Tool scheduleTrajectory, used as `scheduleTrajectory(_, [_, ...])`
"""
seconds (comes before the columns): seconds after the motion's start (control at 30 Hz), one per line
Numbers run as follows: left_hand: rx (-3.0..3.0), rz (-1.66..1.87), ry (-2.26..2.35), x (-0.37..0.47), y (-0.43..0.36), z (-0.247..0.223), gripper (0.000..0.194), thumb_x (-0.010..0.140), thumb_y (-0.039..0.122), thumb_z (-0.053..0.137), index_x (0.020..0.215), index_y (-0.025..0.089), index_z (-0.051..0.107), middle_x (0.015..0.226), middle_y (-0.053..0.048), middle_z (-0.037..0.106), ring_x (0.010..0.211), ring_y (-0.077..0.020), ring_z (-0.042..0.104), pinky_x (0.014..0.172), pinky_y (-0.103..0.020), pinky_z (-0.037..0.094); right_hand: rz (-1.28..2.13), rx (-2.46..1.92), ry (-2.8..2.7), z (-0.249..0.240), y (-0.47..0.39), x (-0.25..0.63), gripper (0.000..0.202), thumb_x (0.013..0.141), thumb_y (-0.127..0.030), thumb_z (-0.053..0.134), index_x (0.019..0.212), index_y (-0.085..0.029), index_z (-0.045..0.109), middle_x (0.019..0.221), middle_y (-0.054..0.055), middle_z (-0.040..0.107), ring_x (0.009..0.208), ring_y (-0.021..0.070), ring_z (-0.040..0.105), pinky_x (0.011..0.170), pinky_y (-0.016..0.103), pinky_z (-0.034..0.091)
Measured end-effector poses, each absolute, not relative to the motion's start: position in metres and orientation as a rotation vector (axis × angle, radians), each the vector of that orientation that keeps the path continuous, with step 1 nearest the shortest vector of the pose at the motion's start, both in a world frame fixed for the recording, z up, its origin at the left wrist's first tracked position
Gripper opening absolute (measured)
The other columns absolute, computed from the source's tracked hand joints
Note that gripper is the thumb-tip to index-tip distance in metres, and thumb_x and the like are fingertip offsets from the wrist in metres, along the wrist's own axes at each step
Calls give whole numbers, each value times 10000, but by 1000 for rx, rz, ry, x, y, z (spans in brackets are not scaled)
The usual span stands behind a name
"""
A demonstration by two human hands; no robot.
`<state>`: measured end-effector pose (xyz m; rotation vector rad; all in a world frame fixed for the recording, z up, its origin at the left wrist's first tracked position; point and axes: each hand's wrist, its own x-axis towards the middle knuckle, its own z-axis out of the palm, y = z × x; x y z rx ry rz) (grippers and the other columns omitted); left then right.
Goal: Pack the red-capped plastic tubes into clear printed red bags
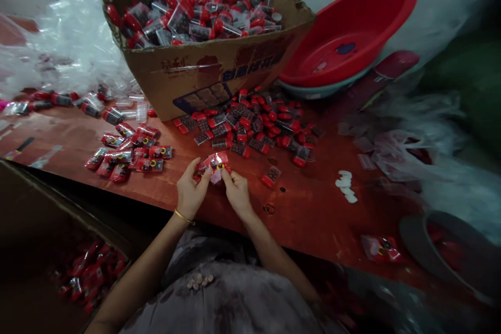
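Head view: reddish counter (313, 214), near edge sloping down toward the right.
Left hand (190, 190): pinching the left side of a red printed packet (219, 158) between thumb and fingers; gold bracelet (185, 217) around the wrist.
Right hand (237, 190): pinching the lower right side of the same packet between thumb and fingers, fingertips partly hidden.
Red printed packet: held between both hands, above the counter close to its near edge, with a pale pinkish piece (216, 176) at the lower end.
Packet pile (129, 151): left of the left hand, toward the near edge of the counter.
Red-capped tubes (242, 120): heaped beyond the hands, at the foot of a cardboard box (164, 91); one single tube (271, 176) apart, right of the right hand.
Cardboard box: toward the far edge, full of more such tubes.
Red basin (324, 31): tilted, right of the box, over a pale basin (313, 91).
White pieces (345, 186): overlapping, on the right part of the counter.
Lone packet (381, 249): by the near edge at the right, beside a grey bin (415, 235) with blurred red contents.
Clear plastic bags (82, 31): bunched at the far left corner.
Lower box (31, 203): below the near edge at the left, with red packets inside.
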<state>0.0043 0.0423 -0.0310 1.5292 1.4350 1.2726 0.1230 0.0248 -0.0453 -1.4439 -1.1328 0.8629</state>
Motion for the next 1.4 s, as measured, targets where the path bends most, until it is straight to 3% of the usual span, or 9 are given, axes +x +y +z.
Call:
scheduleTrajectory(0.13, [1259,1161,1324,3,56,-38,308,711,362,630,922,141,669,822,-76,717,706,-179,654,654,-288,509,948,-1470,-1093,-50,30,128,454,810,-541,437,579,-176,576,518,-22,555,492,113,486,504,226,368])
scheduleTrajectory(0.3, [1691,935,1604,-6,70,-30,173,762,262,555,832,189,695,768,-54,700,707,-181,631,675,-283,462,821,-1588,-1041,-48,38,143,410,809,-505,453,598,-186,600,507,-13,563,516,136,530,543,241,374])
scheduleTrajectory(0.43, [2149,632,1737,-2,68,-20,252,817,292,511,975,212,691,1005,-128,660,889,-251,610,762,-350,456,785,-1500,-995,-44,37,150,380,801,-470,485,565,-182,561,516,-20,532,507,117,487,538,235,366])
scheduleTrajectory(0.57, [2310,623,1788,3,58,-14,294,848,322,475,1051,221,662,1417,-153,405,1250,-366,400,964,-531,335,741,-1482,-1025,-41,30,148,423,824,-486,461,515,-197,461,468,-46,440,464,95,403,491,228,315])
scheduleTrajectory(0.7, [2184,816,1574,0,47,-14,310,821,329,531,1081,205,649,1427,-133,408,1362,-330,254,1078,-567,147,646,-1506,-1039,-42,25,144,426,852,-486,427,529,-209,409,479,-54,401,475,94,372,493,233,304])
scheduleTrajectory(0.9, [1140,1015,1094,20,31,-7,331,685,425,686,862,147,715,932,-92,716,898,-220,639,856,-351,476,602,-1487,-1106,-35,20,133,353,871,-429,413,620,-199,504,561,-22,503,539,116,447,549,239,378])
scheduleTrajectory(1.0, [876,1163,1069,35,28,-4,305,624,386,743,822,154,722,821,-36,721,763,-152,633,777,-276,489,637,-1427,-1167,-32,14,126,283,876,-385,416,786,-192,603,692,16,617,639,142,545,619,250,432])
scheduleTrajectory(1.17, [710,1172,1073,35,31,-3,319,535,337,802,775,142,720,772,-29,718,687,-125,623,721,-249,481,646,-1453,-1359,-28,3,145,363,904,-375,373,695,-200,614,629,10,606,606,144,556,597,250,450])
scheduleTrajectory(1.4, [509,964,1087,13,39,2,380,462,347,847,722,126,681,719,-37,699,629,-115,617,614,-223,464,102,-1755,-2037,-22,2,284,445,763,-130,453,1188,-188,573,1267,86,568,1156,248,473,946,420,396])
